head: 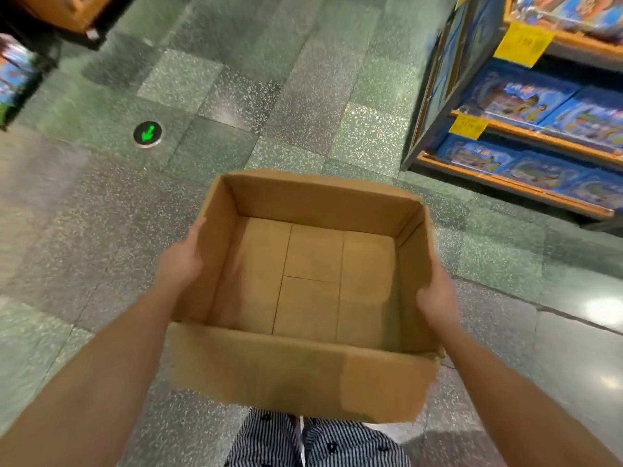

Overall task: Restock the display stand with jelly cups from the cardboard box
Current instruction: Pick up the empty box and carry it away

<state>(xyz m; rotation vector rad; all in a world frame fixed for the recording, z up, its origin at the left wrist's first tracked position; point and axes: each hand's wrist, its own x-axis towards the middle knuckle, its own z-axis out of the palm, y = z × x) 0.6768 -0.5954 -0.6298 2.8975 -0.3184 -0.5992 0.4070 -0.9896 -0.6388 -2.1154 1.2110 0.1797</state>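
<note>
An open brown cardboard box (303, 369) hangs in front of me above the floor, and its inside is bare with no jelly cups in sight. My left hand (178, 261) presses flat against the box's left outer wall. My right hand (438, 298) lies against the right outer wall, fingers reaching forward along it. The two hands carry the box between them. The fingertips of both hands are hidden by the box walls. A display stand (512, 129) with orange shelf edges stands at the upper right, filled with blue packaged goods.
Green speckled floor tiles (269, 96) spread ahead. A round floor marker with a green arrow (147, 133) sits to the left. Yellow price tags (524, 43) hang on the stand. Another shelf unit (20, 72) is at the far left. My striped trousers (317, 443) show below the box.
</note>
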